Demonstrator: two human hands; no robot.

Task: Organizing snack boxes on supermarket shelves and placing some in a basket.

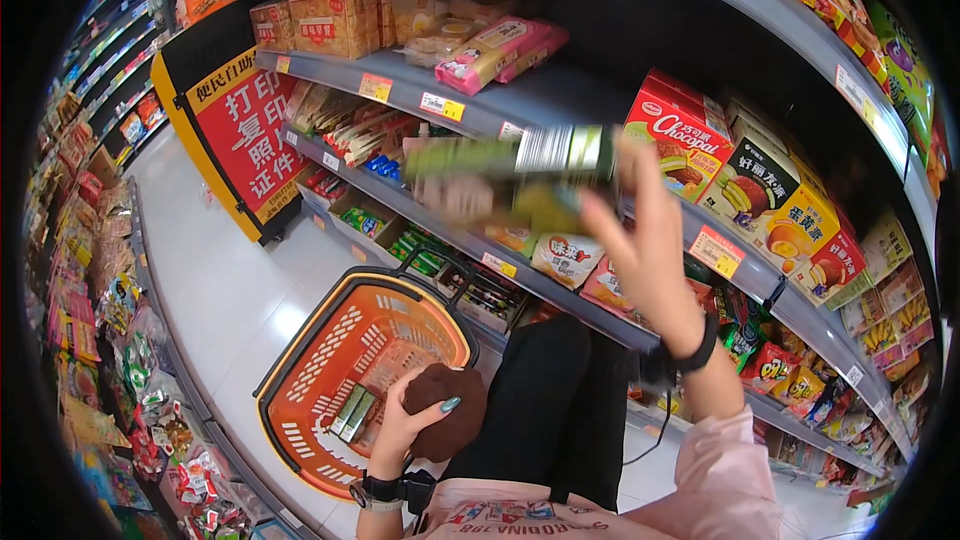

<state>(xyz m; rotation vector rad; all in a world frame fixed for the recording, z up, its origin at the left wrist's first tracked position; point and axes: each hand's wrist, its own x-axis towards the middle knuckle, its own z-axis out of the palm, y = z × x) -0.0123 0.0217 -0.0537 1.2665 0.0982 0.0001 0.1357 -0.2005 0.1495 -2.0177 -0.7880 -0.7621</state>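
My right hand (640, 215) is raised in front of the shelves, its fingers and thumb gripping the end of a green box (530, 165) with a striped white label. The box is smeared by motion. Low down near my lap, my left hand (415, 415) is closed on a dark brown, rounded, soft-looking thing (450, 412) whose kind I cannot make out. Just beyond that hand, an orange shopping basket (300, 365) with a black rim stands on the floor. Small green-and-white boxes (353, 413) lie inside the basket.
Red and yellow boxes of pies (680, 135) stand on the shelf (420, 90) to the right, and a pink packet (495, 50) lies further left. A black-and-yellow machine (225, 130) stands at the aisle's far end. Bagged snacks (140, 380) line the left side.
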